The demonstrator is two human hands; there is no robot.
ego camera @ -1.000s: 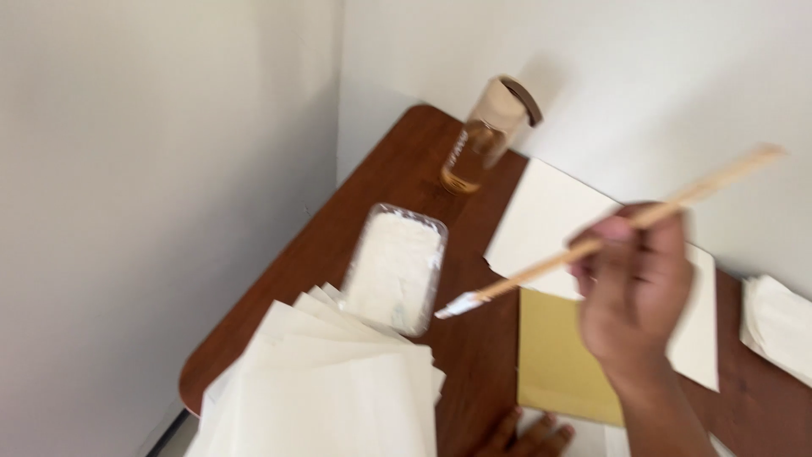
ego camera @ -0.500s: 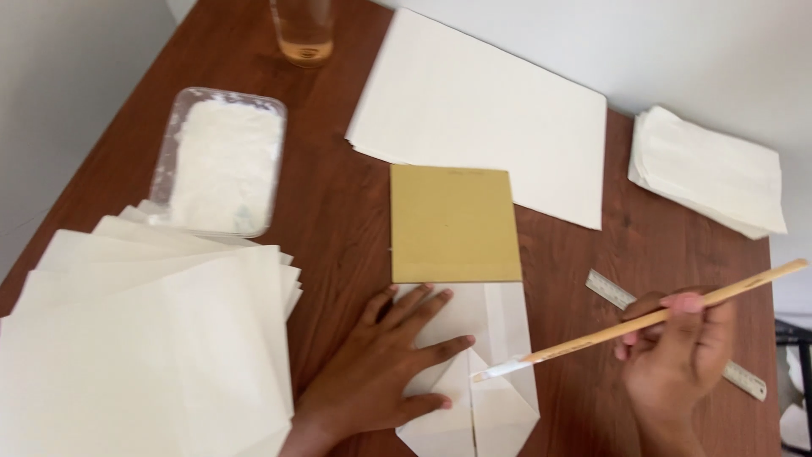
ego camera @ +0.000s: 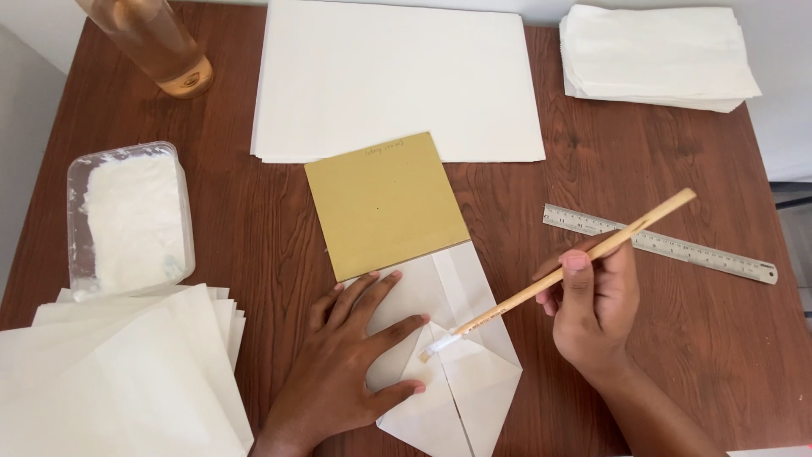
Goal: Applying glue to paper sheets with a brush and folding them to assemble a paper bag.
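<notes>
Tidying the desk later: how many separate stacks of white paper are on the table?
3: a fanned stack at the near left corner, a large flat stack at the far middle, and a smaller stack at the far right corner. The folded sheet under the left hand is single.

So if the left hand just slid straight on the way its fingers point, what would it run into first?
The left hand lies flat on the folded white paper, fingers pointing up and to the right. Sliding on, the longer fingers would probably meet the mustard-yellow square card first; the lower ones aim nearer the brush tip.
</notes>
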